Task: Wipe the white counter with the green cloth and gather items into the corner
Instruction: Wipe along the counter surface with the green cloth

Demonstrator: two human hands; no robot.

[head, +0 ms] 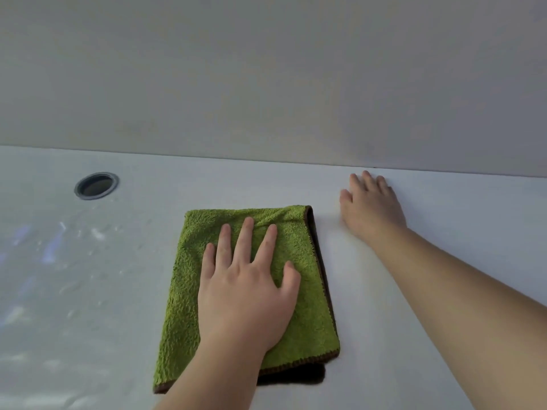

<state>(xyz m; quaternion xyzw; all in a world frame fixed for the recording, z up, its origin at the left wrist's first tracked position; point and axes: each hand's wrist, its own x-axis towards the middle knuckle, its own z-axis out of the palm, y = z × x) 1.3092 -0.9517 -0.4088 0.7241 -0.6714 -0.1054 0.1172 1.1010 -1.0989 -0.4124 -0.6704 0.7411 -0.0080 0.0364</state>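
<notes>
- Saw white counter [384, 321] nearest, filling the lower part of the view from the bottom edge back to the wall.
- Noted plain grey wall [266, 69] behind, rising straight off the counter's far edge and taking up the whole upper part.
- Found wet-looking streaks [59, 247] and glare spread over the counter's left side; could not tell water from reflection.
- Found green cloth [183, 306] lying flat on the counter near the middle, folded into a rectangle, with brown stitched trim along its right and near edges and a darker layer peeking out under the near right corner.
- Saw left hand [248, 291] pressing palm-down on the cloth, fingers straight and spread, thumb out toward the cloth's right edge, grasping nothing; bare forearm coming up from the bottom edge.
- Saw right hand [371, 205] resting flat on bare counter to the cloth's right, apart from it, fingers relaxed and reaching close to the wall line, holding nothing; bare forearm entering from the right edge.
- Spotted round grey-rimmed hole [96, 185] set in the counter at far left, near the wall, well apart from the cloth.
</notes>
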